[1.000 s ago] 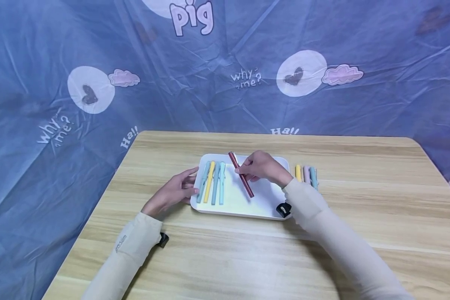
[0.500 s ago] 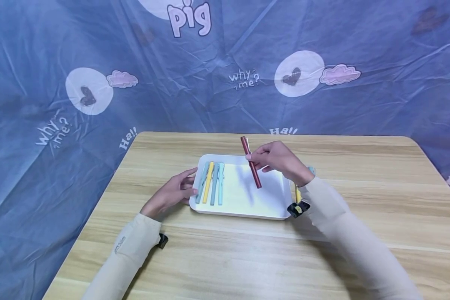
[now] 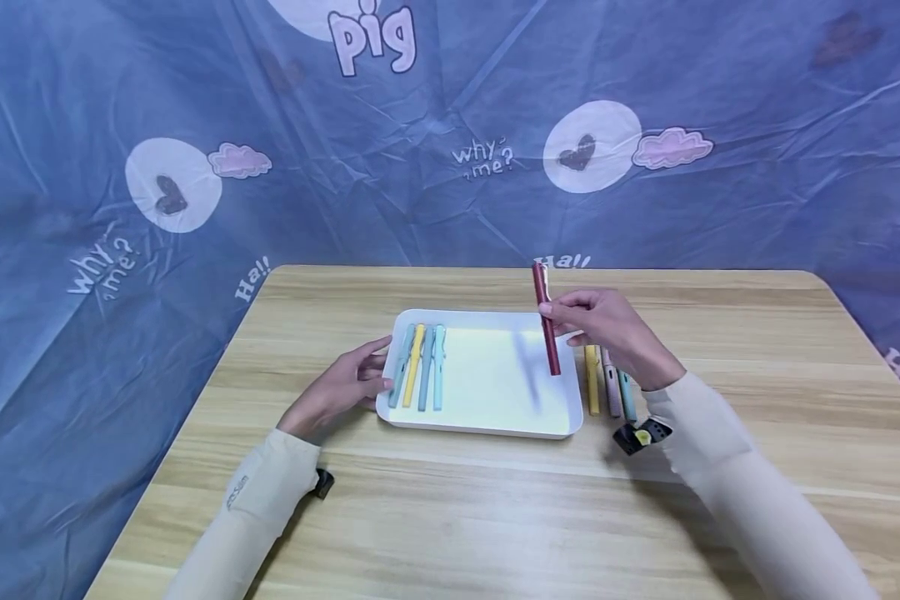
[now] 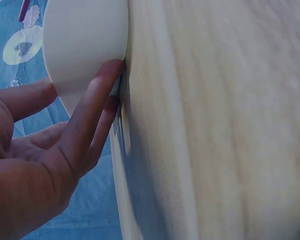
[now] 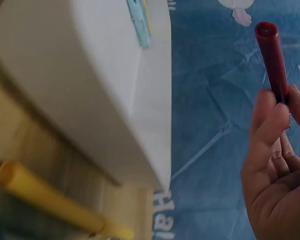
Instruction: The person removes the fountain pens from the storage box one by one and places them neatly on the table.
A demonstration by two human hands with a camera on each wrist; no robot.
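Note:
My left hand (image 3: 341, 387) grips the left end of the white tray (image 3: 480, 432), thumb by the rim; in the left wrist view fingers (image 4: 97, 92) reach the tray's outer wall. My right hand (image 3: 611, 329) pinches a dark red pen (image 3: 546, 325) between thumb and fingers, held nearly upright above the tray's right end. In the right wrist view the red pen (image 5: 272, 57) points one round end at the camera. Inside the tray at its left lie a yellow pen (image 3: 413, 367), a light blue pen (image 3: 439, 367) and bluish pens (image 3: 426, 375), side by side.
Right of the tray, a yellow pen (image 3: 592, 383), a lilac pen (image 3: 611, 387) and a teal pen (image 3: 627, 396) lie on the wooden table (image 3: 450, 508), partly under my right hand. A blue printed cloth (image 3: 390, 183) hangs behind the table's far edge.
My right hand has lifted the red pen from over the tray's middle and carried it right, turning it more upright. My left hand stays at the tray's left end.

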